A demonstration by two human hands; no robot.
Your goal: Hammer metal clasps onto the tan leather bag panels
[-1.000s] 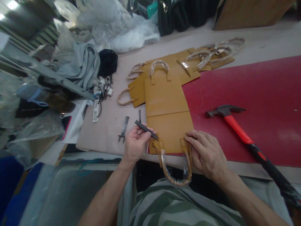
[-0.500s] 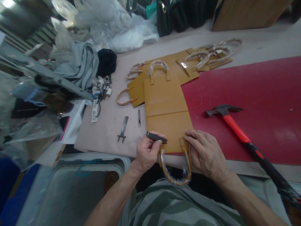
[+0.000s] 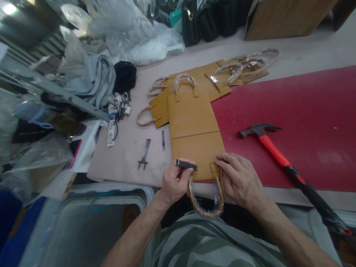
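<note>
My left hand (image 3: 174, 181) is closed on a short dark metal punch (image 3: 185, 164), its tip at the left handle tab of a tan leather bag panel (image 3: 194, 118). The plastic-wrapped handle (image 3: 206, 213) at the panel's near end hangs over the table edge towards me. My right hand (image 3: 241, 178) pinches this handle beside its right tab (image 3: 214, 171); the fingertips partly hide the panel's edge. A second wrapped handle (image 3: 184, 78) is fixed at the panel's far end. Right of my hands lies a claw hammer (image 3: 274, 148) with a red and black grip.
More tan panels (image 3: 160, 107) with wrapped handles lie behind. A pronged tool (image 3: 144, 154) and a thin metal rod (image 3: 163, 140) rest on the left. A red mat (image 3: 294, 100) covers the right side. Plastic bags (image 3: 133, 33), black bags (image 3: 190, 24) and a cardboard box (image 3: 289, 18) stand at the back.
The whole view has shifted slightly as the head moved. The punch in my left hand has tilted a little; my right hand stays at the handle.
</note>
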